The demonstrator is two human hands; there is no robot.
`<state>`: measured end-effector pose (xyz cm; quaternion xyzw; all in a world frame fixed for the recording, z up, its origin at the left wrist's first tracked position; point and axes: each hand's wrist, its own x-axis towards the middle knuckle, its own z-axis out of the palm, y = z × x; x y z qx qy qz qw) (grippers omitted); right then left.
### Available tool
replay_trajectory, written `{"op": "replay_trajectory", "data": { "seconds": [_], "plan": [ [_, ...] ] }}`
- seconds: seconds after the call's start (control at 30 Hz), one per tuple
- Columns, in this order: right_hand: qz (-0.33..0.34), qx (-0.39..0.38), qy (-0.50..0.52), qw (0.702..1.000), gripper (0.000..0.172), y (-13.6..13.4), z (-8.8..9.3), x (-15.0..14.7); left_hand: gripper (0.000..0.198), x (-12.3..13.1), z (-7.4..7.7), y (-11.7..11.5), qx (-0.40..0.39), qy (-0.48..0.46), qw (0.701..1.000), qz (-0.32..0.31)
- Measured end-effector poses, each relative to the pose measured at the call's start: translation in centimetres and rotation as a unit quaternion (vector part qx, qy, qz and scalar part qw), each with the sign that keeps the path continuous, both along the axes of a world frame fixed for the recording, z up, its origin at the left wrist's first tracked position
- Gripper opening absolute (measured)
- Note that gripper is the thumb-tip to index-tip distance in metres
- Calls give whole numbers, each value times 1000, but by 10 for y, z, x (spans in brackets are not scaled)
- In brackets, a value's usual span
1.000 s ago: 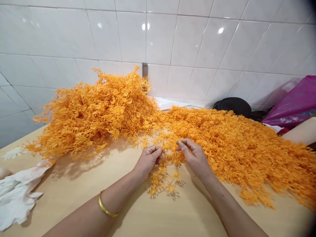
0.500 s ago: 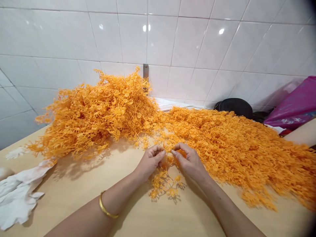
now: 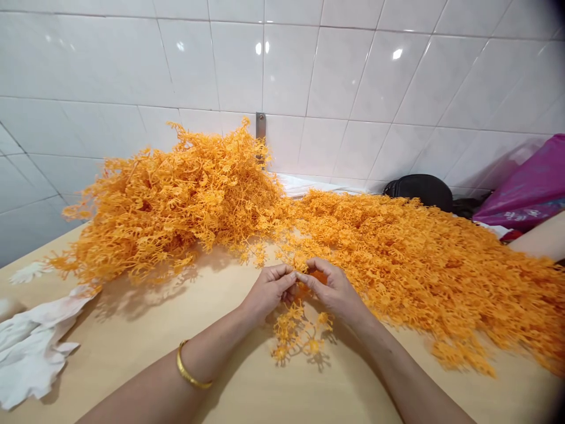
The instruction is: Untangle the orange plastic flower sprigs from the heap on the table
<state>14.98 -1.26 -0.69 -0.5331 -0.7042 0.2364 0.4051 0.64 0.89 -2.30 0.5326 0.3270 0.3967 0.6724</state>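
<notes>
Pinching an orange sprig, the left hand and right hand meet fingertip to fingertip above the table, the strand trailing below. This piece looks unfinished; 2 heaps, the left heap and right heap, lie beyond, though which is done cannot be told.

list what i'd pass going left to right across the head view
White cloth, gold bangle, left hand, right hand, black case, purple bag.
</notes>
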Motion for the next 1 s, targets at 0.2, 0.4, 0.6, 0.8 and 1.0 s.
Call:
{"op": "replay_trajectory", "data": {
  "seconds": [0.2,0.4,0.6,0.8,1.0],
  "plan": [
    [16,-22,118,993,20,1,-2,0,26,1,2,-2,-58,-36,997,-45],
    [13,-15,104,994,23,5,2,4,29,3,1,-2,-30,4,999,-20],
    [0,-22,65,998,21,3,-2,-1,21,6,0,-4,-9,40,999,11],
    [8,-28,80,996,19,2,-1,-1,21,8,0,-5,0,72,997,17],
    [-28,-12,67,997,29,1,-1,-8,24,6,1,-6,33,79,996,-17]
  ]
}}
